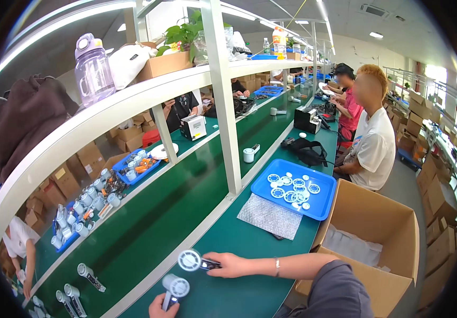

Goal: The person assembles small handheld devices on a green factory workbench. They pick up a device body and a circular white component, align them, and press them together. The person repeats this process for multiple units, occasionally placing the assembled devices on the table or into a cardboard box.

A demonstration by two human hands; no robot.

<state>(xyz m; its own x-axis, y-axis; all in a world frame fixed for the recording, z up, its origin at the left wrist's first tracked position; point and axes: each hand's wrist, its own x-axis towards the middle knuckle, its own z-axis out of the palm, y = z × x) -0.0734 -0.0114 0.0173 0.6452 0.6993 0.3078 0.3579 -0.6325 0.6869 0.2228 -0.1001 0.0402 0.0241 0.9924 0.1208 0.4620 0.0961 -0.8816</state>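
My left hand (pixel 163 307), low in the picture, is closed around the handle of a grey-white handheld fan unit (pixel 176 286) with a round slotted head. My right hand (pixel 229 264) grips a second handheld fan unit (pixel 190 260) by its dark, uncovered handle, its round head turned to the left. The two heads are close together above the green bench, apart from each other. Beyond my right hand, a blue tray (pixel 259 186) holds several white slotted rings (pixel 291 196) and small round white caps (pixel 306 206). A sheet of bubble wrap (pixel 270 216) lies beside the tray, partly under it.
On the green conveyor belt (pixel 149 217) at my left lie several more units (pixel 90 276). An open cardboard box (pixel 369 238) stands at my right. A white shelf post (pixel 222 100) rises ahead. Co-workers sit along the line, one in a white shirt (pixel 375 146) beyond the box.
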